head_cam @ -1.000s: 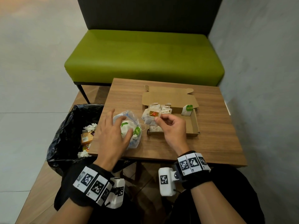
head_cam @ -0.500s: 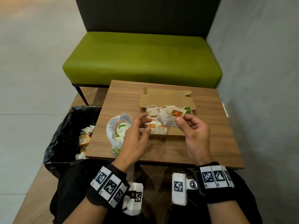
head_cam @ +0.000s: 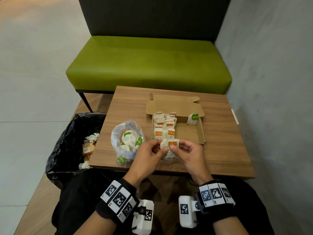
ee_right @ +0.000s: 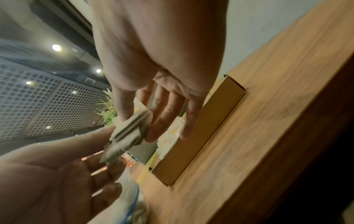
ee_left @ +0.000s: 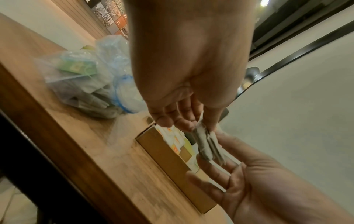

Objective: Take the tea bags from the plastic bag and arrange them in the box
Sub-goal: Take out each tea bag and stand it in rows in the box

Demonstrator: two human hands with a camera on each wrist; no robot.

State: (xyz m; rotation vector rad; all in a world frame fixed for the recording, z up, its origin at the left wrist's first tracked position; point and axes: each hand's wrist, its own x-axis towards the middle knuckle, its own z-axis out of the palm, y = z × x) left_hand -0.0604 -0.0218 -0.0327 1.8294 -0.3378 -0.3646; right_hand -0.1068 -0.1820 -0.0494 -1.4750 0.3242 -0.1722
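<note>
Both hands hold a small bundle of white tea bags with an orange tag [head_cam: 171, 145] just in front of the box's near edge. My left hand [head_cam: 152, 152] pinches the bundle [ee_left: 205, 145] from the left, and my right hand [head_cam: 183, 150] pinches it [ee_right: 130, 128] from the right. The open cardboard box [head_cam: 201, 131] lies on the table with rows of orange-tagged tea bags [head_cam: 163, 128] in its left part and one green-tagged tea bag [head_cam: 193, 118] leaning at its back right. The clear plastic bag [head_cam: 126, 139] with green-tagged tea bags lies left of the box.
A small wooden table [head_cam: 225, 143] carries everything. A bin lined with a black bag [head_cam: 67, 143] stands at the table's left edge with paper scraps inside. Beyond the table is a green bench [head_cam: 149, 65], and a grey wall [head_cam: 271, 82] runs along the right.
My left hand left the plastic bag and came over to the bundle. My right hand drew the bundle back from above the box to its near edge, where both hands now hold it.
</note>
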